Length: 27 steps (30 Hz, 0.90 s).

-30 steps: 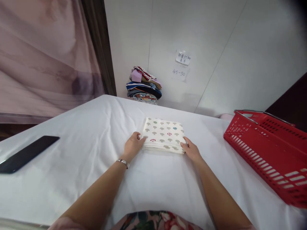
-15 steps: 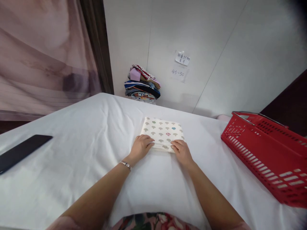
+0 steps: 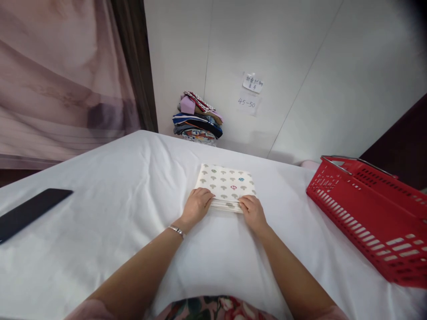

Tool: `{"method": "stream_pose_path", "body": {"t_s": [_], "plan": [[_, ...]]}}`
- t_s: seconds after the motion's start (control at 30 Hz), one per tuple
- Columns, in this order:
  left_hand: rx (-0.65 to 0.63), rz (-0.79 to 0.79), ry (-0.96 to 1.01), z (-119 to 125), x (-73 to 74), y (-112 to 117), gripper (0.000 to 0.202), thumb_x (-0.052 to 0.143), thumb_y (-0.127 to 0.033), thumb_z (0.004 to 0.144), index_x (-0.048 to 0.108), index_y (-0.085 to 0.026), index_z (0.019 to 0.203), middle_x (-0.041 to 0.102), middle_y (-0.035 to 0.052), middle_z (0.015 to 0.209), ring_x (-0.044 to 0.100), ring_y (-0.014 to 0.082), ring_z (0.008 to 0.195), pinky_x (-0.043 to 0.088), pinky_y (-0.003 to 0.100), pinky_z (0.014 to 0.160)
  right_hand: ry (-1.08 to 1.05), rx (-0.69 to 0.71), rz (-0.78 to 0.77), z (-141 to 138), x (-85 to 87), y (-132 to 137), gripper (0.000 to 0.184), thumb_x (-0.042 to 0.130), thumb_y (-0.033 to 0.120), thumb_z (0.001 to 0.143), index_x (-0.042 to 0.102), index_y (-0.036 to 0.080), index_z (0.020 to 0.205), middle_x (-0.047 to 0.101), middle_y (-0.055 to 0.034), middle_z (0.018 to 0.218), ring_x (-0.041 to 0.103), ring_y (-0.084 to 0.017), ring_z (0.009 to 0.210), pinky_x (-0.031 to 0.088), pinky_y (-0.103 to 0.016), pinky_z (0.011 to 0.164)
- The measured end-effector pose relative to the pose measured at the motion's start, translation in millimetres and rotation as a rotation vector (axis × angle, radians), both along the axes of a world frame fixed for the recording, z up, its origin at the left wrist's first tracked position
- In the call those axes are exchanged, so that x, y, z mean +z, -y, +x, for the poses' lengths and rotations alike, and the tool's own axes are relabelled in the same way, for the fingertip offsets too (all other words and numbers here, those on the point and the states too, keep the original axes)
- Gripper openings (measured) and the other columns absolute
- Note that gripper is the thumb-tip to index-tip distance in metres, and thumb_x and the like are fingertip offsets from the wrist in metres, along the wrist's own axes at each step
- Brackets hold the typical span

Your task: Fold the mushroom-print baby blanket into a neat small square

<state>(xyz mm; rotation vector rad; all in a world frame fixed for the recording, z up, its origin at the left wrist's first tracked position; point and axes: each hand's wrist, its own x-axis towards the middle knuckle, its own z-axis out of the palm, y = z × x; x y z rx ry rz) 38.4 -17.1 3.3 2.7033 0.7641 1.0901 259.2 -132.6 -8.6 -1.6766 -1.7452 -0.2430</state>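
A folded white cloth with small mushroom prints (image 3: 228, 184) lies on the white sheet (image 3: 116, 213) in the middle of the table. My left hand (image 3: 197, 205) rests on the cloth's near left edge, fingers curled over it and pinching it. My right hand (image 3: 252, 210) holds the near right edge the same way, fingers bent over the fold. A silver bracelet sits on my left wrist.
A red plastic basket (image 3: 367, 213) stands at the right. A dark phone (image 3: 28, 211) lies at the left edge. A pile of folded colourful clothes (image 3: 198, 118) sits against the back wall below a paper note (image 3: 252, 83). A pink curtain hangs at left.
Both hands moved in from the cloth's side corners onto its near edge and curled over it. The cloth has hardly shifted.
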Motion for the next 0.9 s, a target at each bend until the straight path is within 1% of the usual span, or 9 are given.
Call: {"method": "stream_pose_path", "body": {"t_s": [0.13,0.27,0.4,0.5,0.6,0.73,0.83,0.9], "plan": [[-0.005,0.053,0.007,2,-0.6,3,0.021,0.04,-0.017,0.088,0.061,-0.02,0.092,0.062,0.0062,0.094,0.054,0.0189,0.091,0.042,0.036,0.077,-0.003,0.01,0.01,-1,1.9,1,0.02,0.044,0.021,0.087,0.063,0.023,0.095,0.063,-0.005,0.093,0.055,-0.021,0.09,0.042,-0.035,0.079],[-0.028,0.083,-0.023,3,-2.0,4,0.024,0.039,-0.015,0.088,0.062,-0.021,0.088,0.061,0.0065,0.104,0.051,0.0205,0.101,0.041,0.038,0.083,-0.029,0.024,0.049,-6,5.6,2,0.019,0.043,0.017,0.087,0.06,0.022,0.092,0.062,-0.0061,0.097,0.054,-0.021,0.092,0.043,-0.037,0.081],[-0.026,0.077,-0.041,2,-3.9,2,0.023,0.041,-0.019,0.089,0.063,-0.022,0.092,0.059,0.0065,0.108,0.05,0.0212,0.105,0.04,0.039,0.088,0.017,0.063,0.098,-6,4.2,2,0.025,0.039,0.009,0.084,0.06,0.021,0.081,0.06,-0.0072,0.104,0.052,-0.021,0.098,0.043,-0.038,0.084],[-0.025,0.074,-0.066,1,-2.6,1,0.022,0.043,-0.024,0.089,0.064,-0.022,0.092,0.06,0.0064,0.108,0.05,0.0214,0.105,0.039,0.04,0.089,0.072,0.083,0.092,-5,1.8,1,0.03,0.037,0.006,0.081,0.061,0.021,0.089,0.057,-0.008,0.11,0.05,-0.021,0.103,0.041,-0.039,0.086],[-0.027,0.074,-0.103,1,0.1,1,0.021,0.044,-0.027,0.089,0.064,-0.022,0.093,0.06,0.0062,0.11,0.05,0.0222,0.105,0.039,0.04,0.088,0.091,0.062,0.071,-4,0.6,1,0.026,0.042,0.01,0.082,0.062,0.02,0.095,0.057,-0.0084,0.112,0.049,-0.022,0.105,0.04,-0.04,0.087],[-0.028,0.066,-0.129,3,0.8,-1,0.022,0.044,-0.029,0.089,0.065,-0.022,0.089,0.062,0.0055,0.106,0.051,0.0219,0.102,0.039,0.04,0.087,0.092,0.038,0.032,-5,0.6,0,0.017,0.046,0.018,0.085,0.063,0.021,0.09,0.058,-0.0074,0.111,0.05,-0.022,0.104,0.039,-0.04,0.088],[-0.02,0.069,-0.114,5,0.9,0,0.024,0.041,-0.026,0.09,0.064,-0.021,0.085,0.062,0.0056,0.102,0.051,0.0208,0.099,0.04,0.04,0.086,0.09,0.014,0.005,-8,2.7,-2,0.017,0.046,0.02,0.086,0.063,0.022,0.087,0.059,-0.0066,0.11,0.05,-0.022,0.102,0.039,-0.04,0.086],[-0.022,0.079,-0.085,6,2.3,1,0.025,0.039,-0.023,0.09,0.063,-0.021,0.085,0.062,0.0056,0.101,0.051,0.0201,0.099,0.04,0.039,0.086,0.078,0.01,0.017,-11,5.2,-2,0.019,0.044,0.019,0.087,0.063,0.022,0.084,0.06,-0.0061,0.108,0.051,-0.022,0.101,0.039,-0.039,0.086]]}}
